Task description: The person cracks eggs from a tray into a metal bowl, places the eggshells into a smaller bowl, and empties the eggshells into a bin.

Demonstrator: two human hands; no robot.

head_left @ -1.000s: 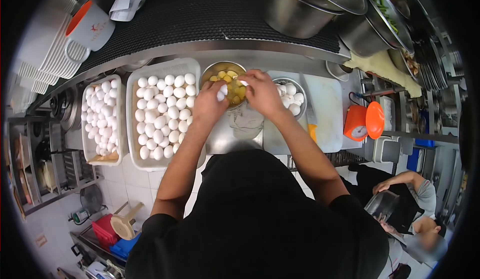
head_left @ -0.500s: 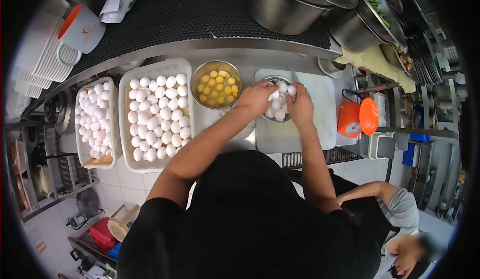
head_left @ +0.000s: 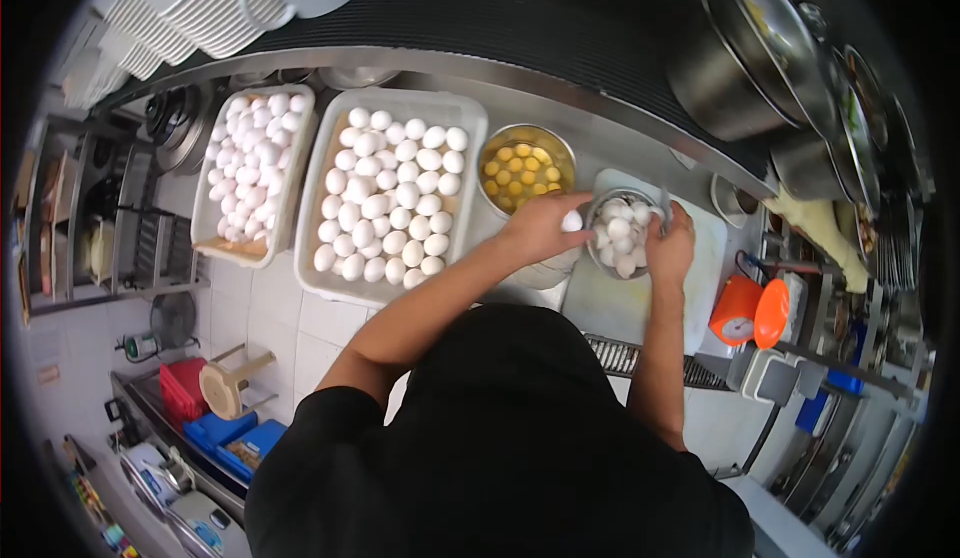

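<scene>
In the head view, my left hand (head_left: 545, 230) is closed around a white egg (head_left: 571, 221), left of a metal bowl (head_left: 596, 250) heaped with white eggs or shells (head_left: 622, 230). My right hand (head_left: 672, 246) is at the bowl's right rim, its fingers curled; a narrow grey blade-like tool (head_left: 665, 199) sticks up from between thumb and fingers, its lower part hidden. Under the bowl lies a pale cutting board (head_left: 700, 288). Just behind my left hand, a steel pot (head_left: 484, 180) contains several yolks in clear egg white (head_left: 522, 170).
Left of the pot stand a large white crate of eggs (head_left: 477, 123) and a narrower egg tray (head_left: 303, 128). An orange scale (head_left: 737, 310) is right of the board. Steel pots (head_left: 715, 78) and stacked white dishes (head_left: 205, 3) line the black shelf (head_left: 500, 18) above.
My hands have drawn apart, the left bringing an egg out to the bowl's left side, the right shifting to its right rim. The view has turned, and the co-worker is out of sight.
</scene>
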